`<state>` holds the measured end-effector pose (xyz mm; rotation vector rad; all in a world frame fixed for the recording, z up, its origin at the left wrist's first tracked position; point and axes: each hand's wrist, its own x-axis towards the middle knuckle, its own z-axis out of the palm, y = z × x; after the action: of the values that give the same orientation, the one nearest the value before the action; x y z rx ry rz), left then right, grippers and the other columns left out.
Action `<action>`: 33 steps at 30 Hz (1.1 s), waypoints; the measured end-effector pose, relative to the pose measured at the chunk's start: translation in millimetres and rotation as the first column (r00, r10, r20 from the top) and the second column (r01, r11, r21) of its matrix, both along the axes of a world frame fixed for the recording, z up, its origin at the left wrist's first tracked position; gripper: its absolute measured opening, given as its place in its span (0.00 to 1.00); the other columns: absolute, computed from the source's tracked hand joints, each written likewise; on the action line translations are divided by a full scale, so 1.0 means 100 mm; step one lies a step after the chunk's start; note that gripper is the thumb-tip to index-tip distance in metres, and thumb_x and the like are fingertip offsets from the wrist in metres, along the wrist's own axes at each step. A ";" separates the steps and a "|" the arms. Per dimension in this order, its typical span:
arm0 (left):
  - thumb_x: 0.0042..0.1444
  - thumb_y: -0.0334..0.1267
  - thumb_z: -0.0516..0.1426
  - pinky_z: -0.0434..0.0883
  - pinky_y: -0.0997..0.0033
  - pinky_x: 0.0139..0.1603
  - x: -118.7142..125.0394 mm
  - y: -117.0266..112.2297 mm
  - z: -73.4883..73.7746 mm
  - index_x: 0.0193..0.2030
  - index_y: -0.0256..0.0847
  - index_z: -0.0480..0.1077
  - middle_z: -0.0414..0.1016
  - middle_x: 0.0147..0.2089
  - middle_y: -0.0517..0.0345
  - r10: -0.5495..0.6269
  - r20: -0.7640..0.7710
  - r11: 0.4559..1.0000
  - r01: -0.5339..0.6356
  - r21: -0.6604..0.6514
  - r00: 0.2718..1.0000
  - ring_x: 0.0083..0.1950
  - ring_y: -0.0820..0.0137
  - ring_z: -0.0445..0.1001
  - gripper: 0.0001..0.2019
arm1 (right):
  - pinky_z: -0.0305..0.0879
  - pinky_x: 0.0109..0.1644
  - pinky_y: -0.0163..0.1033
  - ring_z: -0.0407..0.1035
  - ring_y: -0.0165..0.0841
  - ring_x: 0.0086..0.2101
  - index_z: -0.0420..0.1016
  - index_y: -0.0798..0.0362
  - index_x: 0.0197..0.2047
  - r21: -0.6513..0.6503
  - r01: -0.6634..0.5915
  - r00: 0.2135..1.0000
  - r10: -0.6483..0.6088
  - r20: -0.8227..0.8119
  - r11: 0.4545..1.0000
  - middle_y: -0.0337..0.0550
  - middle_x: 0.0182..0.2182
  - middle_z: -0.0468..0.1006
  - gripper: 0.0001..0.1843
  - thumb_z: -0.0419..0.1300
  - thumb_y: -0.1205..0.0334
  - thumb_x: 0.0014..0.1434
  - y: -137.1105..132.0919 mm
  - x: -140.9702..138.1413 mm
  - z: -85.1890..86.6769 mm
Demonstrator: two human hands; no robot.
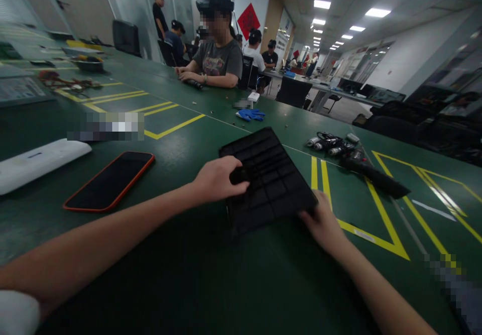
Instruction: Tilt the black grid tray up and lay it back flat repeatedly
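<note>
A black tray (276,187) divided into a grid of square compartments is in the middle of the head view, tilted over the green table. At its right corner my right hand (322,222) grips the edge, fingers underneath and slightly blurred. Over the tray's left side, my left hand (216,179) has its thumb and fingers curled round a small dark thing (238,176), too dark against the tray to name. The compartments are too dark to show whether anything lies in them.
A phone with an orange case (111,182) and a white device (41,164) lie at left. Blue gloves (251,115) lie beyond the tray, a bundle of cables with metal connectors (333,144) at right. A person in a headset (218,56) sits opposite. Yellow tape (391,234) marks the green table.
</note>
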<state>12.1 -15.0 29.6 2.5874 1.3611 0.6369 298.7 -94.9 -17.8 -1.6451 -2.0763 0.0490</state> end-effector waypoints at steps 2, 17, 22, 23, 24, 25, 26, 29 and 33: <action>0.50 0.51 0.54 0.68 0.63 0.41 -0.12 0.25 0.04 0.44 0.34 0.70 0.74 0.42 0.45 0.218 -0.078 0.976 -0.219 -0.006 0.973 0.42 0.58 0.73 0.23 | 0.58 0.53 0.55 0.61 0.46 0.48 0.53 0.51 0.64 0.011 0.181 0.983 -0.181 0.008 0.983 0.53 0.48 0.71 0.30 0.48 0.52 0.60 0.07 0.22 0.03; 0.57 0.26 0.41 0.67 0.61 0.52 -0.22 0.31 -0.01 0.58 0.27 0.63 0.73 0.48 0.41 0.184 -0.057 0.982 -0.181 0.054 0.981 0.51 0.62 0.71 0.23 | 0.52 0.59 0.63 0.50 0.57 0.59 0.59 0.63 0.61 0.106 0.414 0.853 -0.426 0.302 0.904 0.64 0.56 0.63 0.35 0.43 0.45 0.60 0.05 0.46 0.08; 0.51 0.19 0.44 0.56 0.58 0.63 0.08 -0.23 -0.32 0.64 0.36 0.56 0.60 0.65 0.48 -0.332 -0.077 0.939 0.322 -0.123 0.940 0.65 0.66 0.57 0.31 | 0.49 0.63 0.63 0.47 0.49 0.63 0.55 0.52 0.64 -0.074 0.002 0.975 0.014 0.220 0.997 0.51 0.62 0.59 0.31 0.46 0.47 0.61 -0.25 -0.41 0.09; 0.51 0.19 0.44 0.54 0.57 0.65 0.10 -0.25 -0.37 0.64 0.36 0.57 0.58 0.66 0.48 -0.377 -0.106 0.921 0.360 -0.151 0.920 0.67 0.67 0.55 0.31 | 0.48 0.64 0.63 0.47 0.48 0.63 0.54 0.50 0.64 -0.131 -0.069 0.969 0.097 0.226 0.989 0.49 0.63 0.58 0.31 0.45 0.47 0.62 -0.31 -0.53 0.08; 0.51 0.19 0.45 0.52 0.57 0.65 0.11 -0.26 -0.39 0.63 0.35 0.57 0.58 0.66 0.47 -0.398 -0.130 0.911 0.374 -0.175 0.908 0.67 0.67 0.54 0.30 | 0.47 0.64 0.63 0.47 0.47 0.64 0.54 0.50 0.65 -0.180 -0.120 0.960 0.161 0.231 0.976 0.48 0.64 0.56 0.30 0.44 0.47 0.62 -0.35 -0.63 0.07; 0.54 0.21 0.45 0.52 0.56 0.66 0.11 -0.25 -0.40 0.63 0.36 0.59 0.58 0.66 0.48 -0.402 -0.146 0.908 0.374 -0.187 0.904 0.67 0.66 0.53 0.28 | 0.47 0.65 0.62 0.46 0.47 0.64 0.53 0.49 0.65 -0.219 -0.154 0.950 0.205 0.235 0.964 0.47 0.65 0.55 0.30 0.43 0.47 0.63 -0.39 -0.69 0.06; 0.57 0.24 0.45 0.51 0.54 0.66 0.11 -0.23 -0.39 0.62 0.36 0.60 0.59 0.66 0.48 -0.394 -0.152 0.913 0.366 -0.181 0.907 0.68 0.65 0.52 0.25 | 0.47 0.65 0.61 0.46 0.46 0.64 0.53 0.49 0.65 -0.247 -0.175 0.943 0.234 0.236 0.953 0.47 0.65 0.55 0.30 0.42 0.48 0.63 -0.40 -0.72 0.06; 0.62 0.36 0.48 0.47 0.46 0.66 0.10 -0.30 -0.29 0.63 0.42 0.60 0.54 0.68 0.52 -0.368 -0.136 0.929 0.359 -0.089 0.920 0.70 0.57 0.42 0.22 | 0.50 0.65 0.59 0.48 0.43 0.64 0.54 0.49 0.64 -0.236 -0.167 0.943 0.224 0.245 0.957 0.46 0.64 0.56 0.28 0.42 0.48 0.64 -0.36 -0.64 0.08; 0.58 0.44 0.55 0.43 0.42 0.66 0.14 -0.71 -0.12 0.65 0.48 0.55 0.47 0.70 0.53 -0.535 -0.069 0.841 0.524 -0.136 0.842 0.71 0.54 0.39 0.29 | 0.46 0.65 0.60 0.46 0.44 0.64 0.57 0.53 0.62 0.031 0.002 0.947 -0.012 0.320 1.000 0.50 0.63 0.58 0.27 0.43 0.51 0.64 -0.17 -0.20 0.13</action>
<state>26.0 -85.8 17.9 2.7459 0.6078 0.3221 278.3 -112.0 -5.2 -1.7356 -2.2929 -0.2684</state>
